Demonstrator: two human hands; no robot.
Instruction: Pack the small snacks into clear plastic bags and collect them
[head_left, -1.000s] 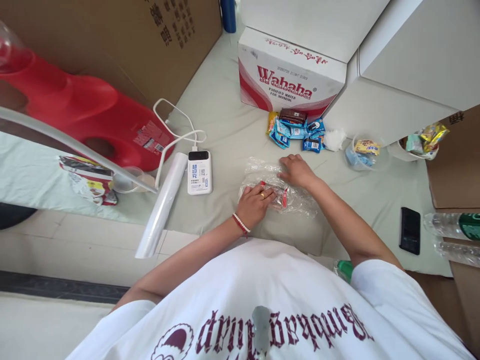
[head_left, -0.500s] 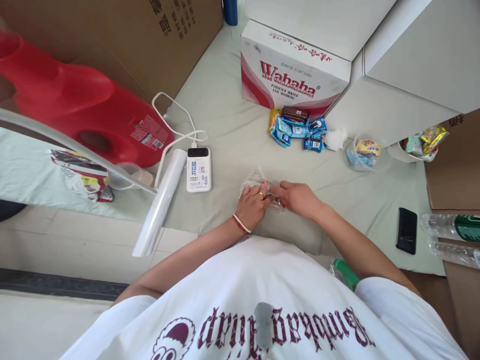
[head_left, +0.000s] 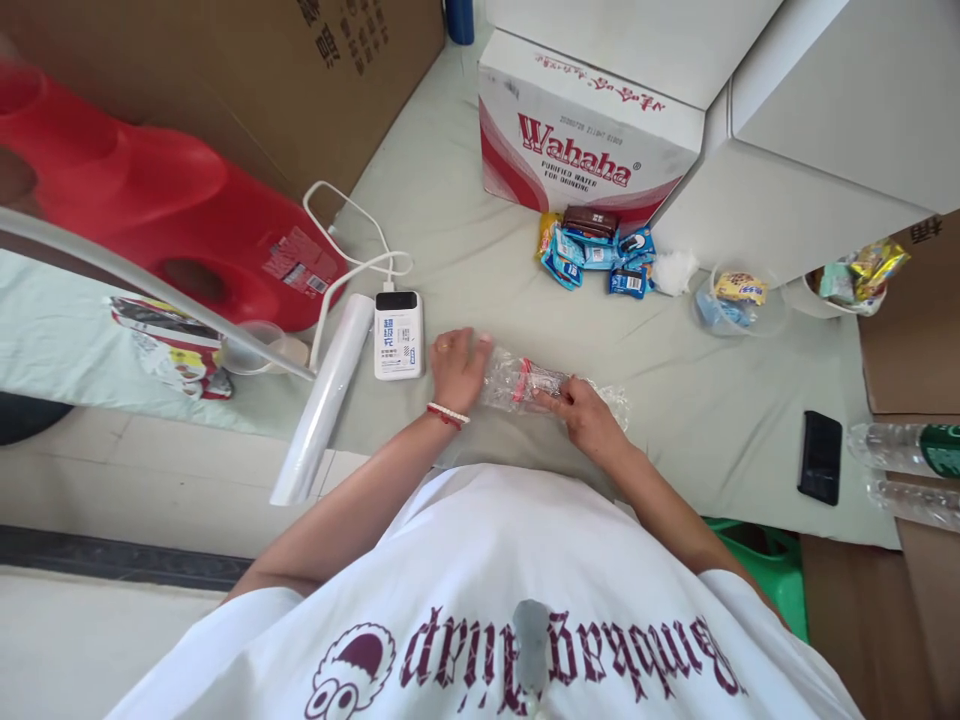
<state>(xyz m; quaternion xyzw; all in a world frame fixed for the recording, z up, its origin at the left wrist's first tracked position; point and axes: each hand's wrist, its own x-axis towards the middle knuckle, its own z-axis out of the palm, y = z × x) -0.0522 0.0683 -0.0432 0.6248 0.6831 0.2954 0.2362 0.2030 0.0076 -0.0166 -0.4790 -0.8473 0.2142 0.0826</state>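
Where both hands met over the clear plastic bag point(head_left: 551, 385) half a second ago, I now find it rolled into a narrow bundle just right of the power bank point(head_left: 398, 335). Left hand point(head_left: 456, 368) lies open against its left end; right hand point(head_left: 583, 414) pinches its right portion, so rolling looks nearly finished.

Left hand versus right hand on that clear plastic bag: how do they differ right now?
The left hand lies flat with fingers spread at the clear plastic bag's left end, beside the power bank; the right hand pinches the bag's middle with bent fingers. The left hand has a beaded bracelet at the wrist; the right wrist is bare. Both touch the bag on the sheet.
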